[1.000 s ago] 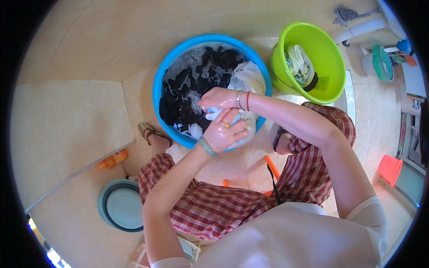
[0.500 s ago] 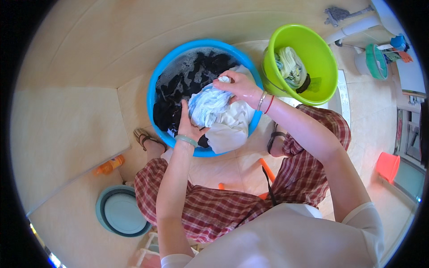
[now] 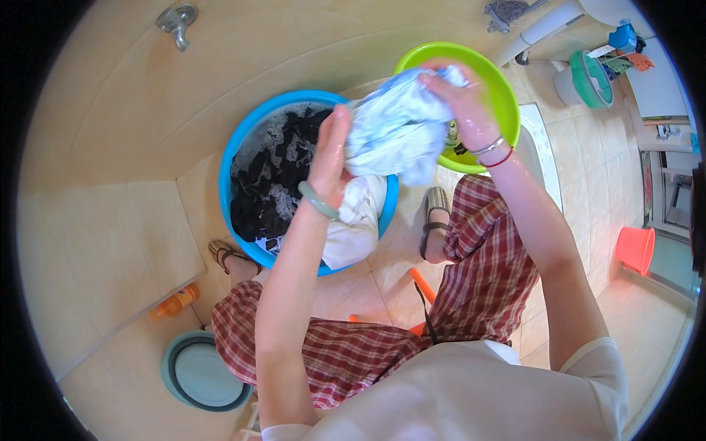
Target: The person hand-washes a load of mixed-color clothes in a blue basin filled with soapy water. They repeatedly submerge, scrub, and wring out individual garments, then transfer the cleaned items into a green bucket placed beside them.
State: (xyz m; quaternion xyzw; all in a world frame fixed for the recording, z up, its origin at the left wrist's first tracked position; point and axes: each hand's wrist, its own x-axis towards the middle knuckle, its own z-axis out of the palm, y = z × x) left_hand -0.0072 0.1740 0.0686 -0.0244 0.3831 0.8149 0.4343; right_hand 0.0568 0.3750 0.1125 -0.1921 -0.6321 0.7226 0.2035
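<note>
A wet pale blue-white garment (image 3: pixel 397 125) is lifted between the two basins, held by both hands. My left hand (image 3: pixel 331 158), with a green bangle at the wrist, grips its left side above the blue basin (image 3: pixel 239 154). My right hand (image 3: pixel 463 99) holds its upper right end over the green basin (image 3: pixel 493 73). The blue basin holds soapy water, dark clothes (image 3: pixel 272 184) and a white piece (image 3: pixel 353 228) hanging over its near rim. The green basin has a few wrung items inside, mostly hidden by the garment.
An orange bottle (image 3: pixel 175 301) lies on the tiled floor at the left, beside a teal folding tub (image 3: pixel 202 375). A wall tap (image 3: pixel 176 18) is at the top left. A red bucket (image 3: pixel 636 250) stands right; small buckets (image 3: pixel 588 81) sit top right. My sandalled feet flank the blue basin.
The garment has been raised out of the blue basin and carried to the right, toward the green basin. Both hands moved up and right with it.
</note>
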